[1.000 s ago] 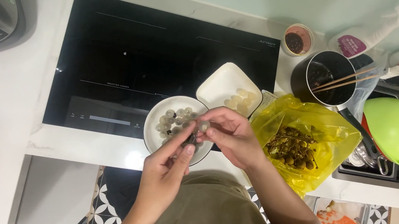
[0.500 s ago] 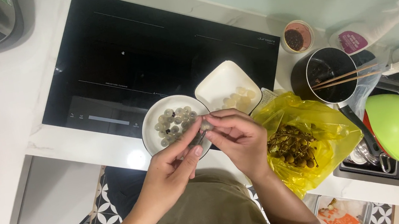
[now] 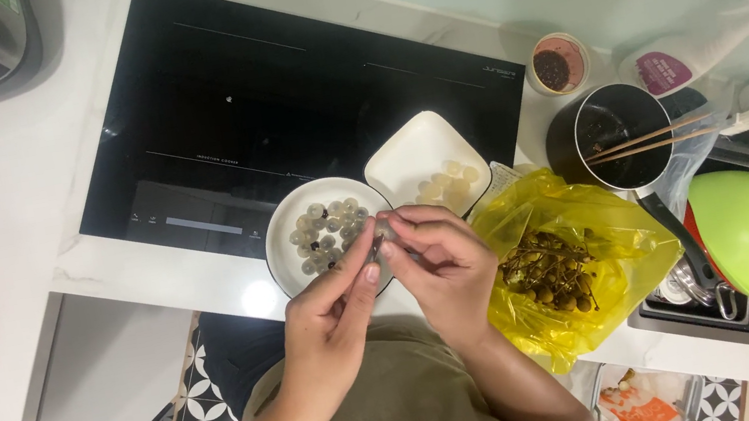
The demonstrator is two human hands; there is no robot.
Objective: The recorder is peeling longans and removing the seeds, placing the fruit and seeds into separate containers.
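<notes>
Pale fruit [image 3: 380, 240] pinched between both hands, axis unclear

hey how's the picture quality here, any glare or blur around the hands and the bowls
Head view: even, bright indoor light; the round white plate, square white dish and yellow bag are sharp. A soft glare patch sits on the white counter below the plate, faint reflections on the black cooktop. The left hand and right hand are crisp, but the small thing pinched between them is too tiny to make out.
</notes>
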